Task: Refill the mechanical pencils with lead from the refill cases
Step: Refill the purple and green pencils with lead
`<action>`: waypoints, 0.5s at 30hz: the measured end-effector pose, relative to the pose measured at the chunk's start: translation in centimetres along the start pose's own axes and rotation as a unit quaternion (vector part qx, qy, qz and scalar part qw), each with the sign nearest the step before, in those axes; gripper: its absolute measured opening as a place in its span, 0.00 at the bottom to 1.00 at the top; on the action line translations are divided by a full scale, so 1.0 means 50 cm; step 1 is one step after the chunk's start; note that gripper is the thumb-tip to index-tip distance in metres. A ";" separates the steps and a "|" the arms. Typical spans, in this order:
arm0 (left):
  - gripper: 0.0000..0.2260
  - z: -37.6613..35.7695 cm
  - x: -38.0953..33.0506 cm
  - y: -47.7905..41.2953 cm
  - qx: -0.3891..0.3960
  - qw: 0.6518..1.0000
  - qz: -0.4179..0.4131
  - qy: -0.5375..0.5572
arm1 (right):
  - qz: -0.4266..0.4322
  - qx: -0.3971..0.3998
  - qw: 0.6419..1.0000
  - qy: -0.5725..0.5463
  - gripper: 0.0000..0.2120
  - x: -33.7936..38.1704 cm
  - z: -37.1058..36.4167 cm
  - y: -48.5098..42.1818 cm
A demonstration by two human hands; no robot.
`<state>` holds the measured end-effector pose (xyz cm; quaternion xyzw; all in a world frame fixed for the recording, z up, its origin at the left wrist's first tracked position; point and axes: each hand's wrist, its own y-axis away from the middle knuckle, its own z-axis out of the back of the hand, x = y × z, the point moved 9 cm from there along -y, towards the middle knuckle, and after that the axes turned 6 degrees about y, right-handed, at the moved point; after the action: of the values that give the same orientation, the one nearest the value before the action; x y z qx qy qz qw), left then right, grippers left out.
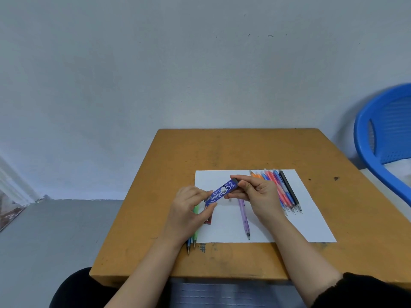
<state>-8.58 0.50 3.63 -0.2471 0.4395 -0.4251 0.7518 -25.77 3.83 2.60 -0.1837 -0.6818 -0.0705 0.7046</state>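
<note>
Two pencils [195,232] lie at the paper's [311,218] left edge, possibly already filled, beside a red case [208,216]. Above the desk [144,241], the left hand [189,210] pinches the lower end of a blue lead case [221,192] and the right hand [258,192] pinches its cap end. A purple pencil [244,218] waits below; the row of pencils [287,192] at right apparently remains.

Read in white along the blue lead case [222,192], pinched between fingers of the left hand [189,210] and right hand [258,192]: "Alpha", a large "05", "PENCIL LEAD". Could not make out the small print beside the right fingertips.
</note>
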 end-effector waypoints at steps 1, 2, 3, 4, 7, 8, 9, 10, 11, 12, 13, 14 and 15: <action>0.15 0.000 -0.001 0.000 0.001 1.000 -0.001 0.003 | 0.002 -0.005 1.000 0.003 0.12 -0.001 0.003 -0.001; 0.15 0.000 -0.001 0.000 0.002 1.000 -0.001 0.005 | 0.003 -0.008 1.000 0.004 0.12 -0.003 0.005 -0.003; 0.15 0.000 -0.002 0.001 0.004 1.000 -0.002 0.006 | 0.003 -0.008 1.000 0.004 0.12 -0.003 0.006 -0.004; 0.15 0.000 -0.003 0.001 0.005 1.000 -0.003 0.007 | 0.004 -0.004 1.000 0.002 0.11 -0.003 0.005 -0.005; 0.16 0.003 -0.004 0.000 -0.005 1.000 -0.004 0.005 | 0.002 0.023 1.000 -0.016 0.08 0.000 -0.006 -0.002; 0.16 0.005 -0.005 -0.001 -0.013 1.000 -0.007 0.002 | 0.003 0.037 0.999 -0.020 0.08 0.001 -0.014 0.000; 0.16 0.006 -0.007 -0.001 -0.019 1.000 -0.014 -0.001 | 0.003 0.051 0.998 -0.020 0.09 0.001 -0.021 0.002; 0.16 0.006 -0.010 -0.001 -0.022 0.999 -0.023 -0.006 | 0.003 0.065 0.998 -0.019 0.12 0.001 -0.029 0.005; 0.17 0.005 -0.014 -0.001 -0.024 0.999 -0.035 -0.012 | 0.004 0.077 0.997 -0.018 0.13 0.001 -0.035 0.008; 0.18 0.005 -0.019 0.000 -0.025 0.998 -0.047 -0.019 | 0.007 0.084 0.996 -0.016 0.14 0.002 -0.039 0.010; 0.19 0.004 -0.022 0.000 -0.026 0.998 -0.057 -0.025 | 0.015 0.087 0.996 -0.010 0.13 0.004 -0.040 0.012; 0.20 0.004 -0.024 0.001 -0.028 0.997 -0.063 -0.028 | 0.022 0.087 0.996 -0.004 0.12 0.006 -0.039 0.012; 0.20 0.004 -0.025 0.000 -0.029 0.997 -0.065 -0.028 | 0.026 0.087 0.996 -0.003 0.11 0.009 -0.039 0.013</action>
<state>-8.71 1.59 4.28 -0.3087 0.4132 -0.4530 0.7271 -23.70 3.79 2.93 -0.1391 -0.6827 0.0083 0.7173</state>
